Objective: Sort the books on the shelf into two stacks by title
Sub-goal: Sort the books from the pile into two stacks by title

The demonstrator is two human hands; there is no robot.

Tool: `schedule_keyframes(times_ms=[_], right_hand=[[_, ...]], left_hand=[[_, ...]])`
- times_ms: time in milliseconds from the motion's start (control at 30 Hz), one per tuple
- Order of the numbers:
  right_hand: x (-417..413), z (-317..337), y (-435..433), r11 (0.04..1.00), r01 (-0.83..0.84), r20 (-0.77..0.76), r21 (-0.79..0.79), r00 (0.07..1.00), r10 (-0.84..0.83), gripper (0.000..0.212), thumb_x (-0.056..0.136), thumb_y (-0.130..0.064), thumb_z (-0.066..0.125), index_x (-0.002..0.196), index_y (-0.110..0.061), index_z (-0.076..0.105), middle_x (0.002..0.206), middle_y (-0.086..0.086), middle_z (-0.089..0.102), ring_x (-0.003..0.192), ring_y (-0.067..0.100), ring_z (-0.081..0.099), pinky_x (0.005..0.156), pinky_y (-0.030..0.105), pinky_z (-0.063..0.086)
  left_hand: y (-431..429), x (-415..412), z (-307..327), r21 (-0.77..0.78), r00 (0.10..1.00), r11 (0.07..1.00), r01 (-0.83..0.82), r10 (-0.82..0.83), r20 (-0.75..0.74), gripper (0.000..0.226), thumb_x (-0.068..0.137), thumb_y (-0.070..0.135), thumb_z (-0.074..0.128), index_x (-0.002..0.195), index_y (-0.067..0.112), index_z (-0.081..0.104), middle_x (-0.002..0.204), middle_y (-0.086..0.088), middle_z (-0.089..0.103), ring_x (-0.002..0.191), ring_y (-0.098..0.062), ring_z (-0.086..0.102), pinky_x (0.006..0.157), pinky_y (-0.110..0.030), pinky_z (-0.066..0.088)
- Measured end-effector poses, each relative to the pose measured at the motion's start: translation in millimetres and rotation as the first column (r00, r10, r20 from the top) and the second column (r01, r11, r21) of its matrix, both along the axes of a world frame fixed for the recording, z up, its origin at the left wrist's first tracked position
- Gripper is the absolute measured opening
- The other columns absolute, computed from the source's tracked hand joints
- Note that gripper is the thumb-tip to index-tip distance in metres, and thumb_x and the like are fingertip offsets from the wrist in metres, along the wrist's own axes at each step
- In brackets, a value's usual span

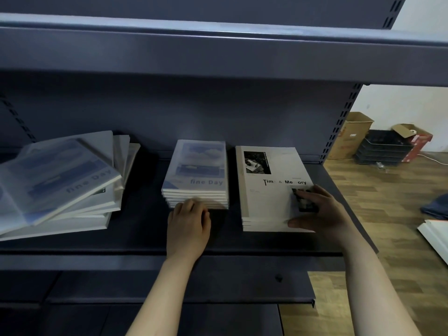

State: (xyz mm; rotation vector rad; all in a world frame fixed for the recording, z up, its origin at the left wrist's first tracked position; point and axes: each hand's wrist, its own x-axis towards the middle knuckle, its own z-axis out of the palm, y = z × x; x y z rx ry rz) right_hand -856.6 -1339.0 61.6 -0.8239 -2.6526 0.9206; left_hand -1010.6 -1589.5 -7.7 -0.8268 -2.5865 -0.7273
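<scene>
head-worn view, down onto shelf [145, 229]

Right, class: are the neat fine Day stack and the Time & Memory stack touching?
Apart. Head view shows dark shelf between the neat fine Day stack and the Time & Memory stack.

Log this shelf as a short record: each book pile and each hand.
shelf: dark, holds all three piles
fine Day stack: middle, neat
Time & Memory stack: right of it, neat, a gap between them
loose pile: far left, askew, a fine Day cover on top
left hand: touches the fine Day stack's near edge; grip unclear
right hand: rests on the Time & Memory stack's near right corner, fingers on its cover
</scene>
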Motion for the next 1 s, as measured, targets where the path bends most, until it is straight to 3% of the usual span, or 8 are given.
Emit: schedule_keyframes(times_ms=[267, 400, 533, 600, 733, 867, 933, 1000], right_hand=[[1, -3, 1, 1.000, 0.021, 0.036, -0.001, 0.999, -0.021, 0.093, 0.057, -0.039, 0.088, 0.140, -0.029, 0.046, 0.157, -0.003, 0.020, 0.141, 0.024, 0.027, 0.113, 0.039, 0.025], [3, 5, -1, 0.999, -0.051, 0.048, 0.003, 0.998, 0.051, 0.083, 0.069, -0.036, 0.082, 0.141, -0.021, 0.044, 0.151, -0.002, 0.030, 0.137, 0.021, 0.032, 0.104, 0.027, 0.027], [1, 8, -7, 0.978, -0.028, 0.150, 0.205, 0.989, -0.003, 0.078, 0.073, -0.069, 0.058, 0.139, -0.030, 0.047, 0.157, 0.002, 0.021, 0.145, 0.028, 0.017, 0.114, 0.045, 0.019], [-4, 6, -11, 0.956, 0.000, 0.101, 0.293, 0.994, -0.031, 0.059, 0.080, -0.060, 0.060, 0.129, -0.028, 0.058, 0.156, 0.008, 0.027, 0.145, 0.030, 0.018, 0.114, 0.046, 0.016], [-17, 0, -27, 0.950, -0.063, -0.075, 0.307, 0.993, 0.090, 0.033, 0.086, -0.037, 0.062, 0.111, -0.016, 0.068, 0.127, 0.011, 0.061, 0.133, 0.020, 0.043, 0.104, 0.038, 0.038], [-32, 3, -64, 0.936, -0.125, -0.265, 0.328, 0.939, 0.218, 0.021, 0.084, -0.008, 0.068, 0.103, -0.012, 0.073, 0.111, 0.004, 0.068, 0.106, 0.007, 0.057, 0.087, 0.018, 0.036], [-42, 2, -85, 0.931, -0.174, -0.302, 0.322, 0.913, 0.275, 0.017, 0.081, -0.004, 0.068, 0.095, -0.012, 0.074, 0.099, 0.003, 0.069, 0.091, 0.008, 0.062, 0.076, 0.014, 0.038], [-54, -3, -102, 0.933, -0.214, -0.306, 0.288, 0.903, 0.302, 0.017, 0.081, -0.005, 0.069, 0.095, -0.012, 0.073, 0.095, 0.003, 0.068, 0.084, 0.015, 0.064, 0.075, 0.009, 0.039]], left_hand=[[-1, 2, 2, 0.007, 1.000, 1.000, 0.003, -0.003, 0.000, 0.004, 0.086, 0.020, 0.055, 0.085, 0.018, 0.058, 0.094, -0.001, 0.059, 0.088, -0.021, 0.054, 0.077, -0.036, 0.043], [-3, 3, 4, -0.005, 1.000, 1.000, 0.007, -0.007, 0.012, 0.004, 0.087, 0.020, 0.055, 0.086, 0.018, 0.058, 0.095, 0.000, 0.058, 0.089, -0.020, 0.053, 0.077, -0.034, 0.043], [-6, 5, 7, 0.005, 0.999, 1.000, 0.022, -0.022, 0.040, 0.003, 0.087, 0.018, 0.056, 0.084, 0.018, 0.058, 0.091, 0.001, 0.057, 0.085, -0.019, 0.052, 0.073, -0.031, 0.042], [-8, 6, 10, 0.021, 0.997, 0.999, 0.041, -0.042, 0.059, 0.005, 0.087, 0.018, 0.055, 0.083, 0.019, 0.057, 0.089, 0.002, 0.057, 0.084, -0.018, 0.051, 0.073, -0.031, 0.042], [-17, 9, 21, 0.082, 0.991, 0.993, 0.080, -0.088, 0.100, 0.007, 0.091, 0.021, 0.052, 0.088, 0.019, 0.058, 0.090, 0.003, 0.057, 0.083, -0.016, 0.052, 0.068, -0.032, 0.047], [-27, 8, 39, 0.130, 0.993, 0.987, 0.091, -0.099, 0.058, 0.006, 0.090, 0.021, 0.055, 0.092, 0.017, 0.059, 0.092, 0.004, 0.058, 0.086, -0.015, 0.053, 0.068, -0.030, 0.047], [-33, 6, 50, 0.145, 0.996, 0.985, 0.089, -0.092, 0.020, 0.009, 0.088, 0.019, 0.058, 0.095, 0.016, 0.062, 0.095, 0.001, 0.061, 0.090, -0.018, 0.055, 0.070, -0.029, 0.046], [-40, 3, 62, 0.160, 0.997, 0.984, 0.074, -0.073, -0.009, 0.011, 0.086, 0.016, 0.061, 0.097, 0.014, 0.063, 0.097, -0.001, 0.063, 0.093, -0.021, 0.056, 0.071, -0.026, 0.042]])
